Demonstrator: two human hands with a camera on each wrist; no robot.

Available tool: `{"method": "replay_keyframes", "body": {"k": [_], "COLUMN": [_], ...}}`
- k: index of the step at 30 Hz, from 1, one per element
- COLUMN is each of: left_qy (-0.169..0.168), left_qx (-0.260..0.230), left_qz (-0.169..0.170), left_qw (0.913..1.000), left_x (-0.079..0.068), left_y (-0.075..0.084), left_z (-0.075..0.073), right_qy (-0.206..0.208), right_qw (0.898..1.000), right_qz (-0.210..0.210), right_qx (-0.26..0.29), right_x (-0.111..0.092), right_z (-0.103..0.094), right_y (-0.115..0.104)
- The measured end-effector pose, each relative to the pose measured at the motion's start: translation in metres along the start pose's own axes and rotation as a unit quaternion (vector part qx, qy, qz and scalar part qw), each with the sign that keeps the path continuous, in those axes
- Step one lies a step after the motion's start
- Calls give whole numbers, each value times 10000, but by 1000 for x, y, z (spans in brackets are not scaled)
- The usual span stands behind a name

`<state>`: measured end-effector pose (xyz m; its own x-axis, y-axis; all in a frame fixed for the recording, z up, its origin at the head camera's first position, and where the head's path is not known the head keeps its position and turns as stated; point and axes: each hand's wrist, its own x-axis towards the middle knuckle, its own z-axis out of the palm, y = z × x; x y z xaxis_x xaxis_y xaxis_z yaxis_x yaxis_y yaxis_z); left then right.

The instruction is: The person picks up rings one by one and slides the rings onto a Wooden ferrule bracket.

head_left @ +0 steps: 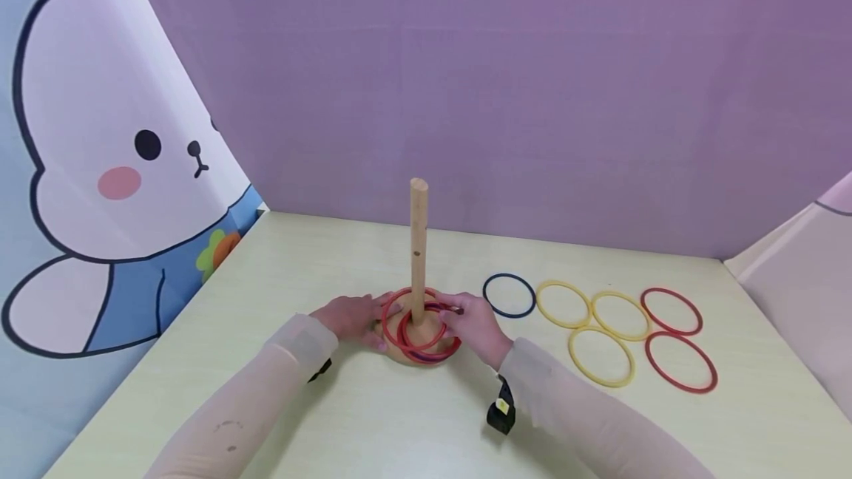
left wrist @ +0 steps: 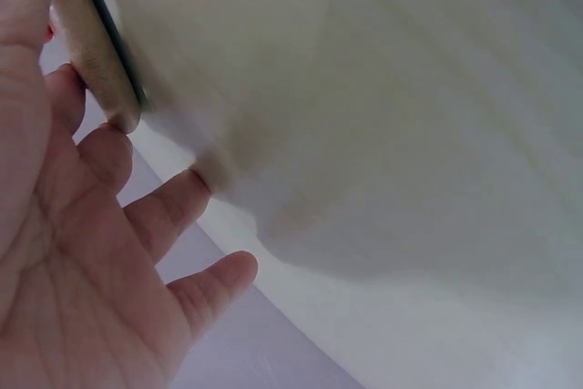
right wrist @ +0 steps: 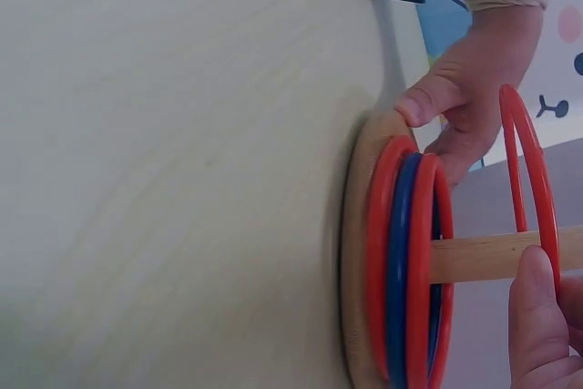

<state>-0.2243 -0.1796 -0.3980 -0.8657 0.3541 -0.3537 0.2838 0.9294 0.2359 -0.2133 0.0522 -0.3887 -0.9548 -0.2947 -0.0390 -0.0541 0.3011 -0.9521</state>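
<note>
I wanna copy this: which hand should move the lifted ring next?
Probably the right hand: it pinches that red ring around the post, and loose rings lie on its side. The left hand touches the wooden base.

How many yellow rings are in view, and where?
3: a yellow ring beside the blue ring, another beside the farther red ring, a third nearer the camera, all on the table right of the peg. None seems hidden.
</note>
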Motion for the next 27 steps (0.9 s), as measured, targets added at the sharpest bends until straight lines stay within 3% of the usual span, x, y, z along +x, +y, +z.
{"method": "replay_keyframes", "body": {"k": [15,27], "left_qy": [-80,11], "left_qx": [770,716], "left_qz": [327,443], "left_qw": [9965,9965], "left_x": [0,2], "left_y": [4,0], "left_z": [-2,-1], "right_qy": [-99,-222], "right_qw": [9996,9976], "right_qz": [246,419], "right_qx": [18,-509], "right_x": [-2,-1], "right_z": [-1,-12], "right_y": [5,5]}}
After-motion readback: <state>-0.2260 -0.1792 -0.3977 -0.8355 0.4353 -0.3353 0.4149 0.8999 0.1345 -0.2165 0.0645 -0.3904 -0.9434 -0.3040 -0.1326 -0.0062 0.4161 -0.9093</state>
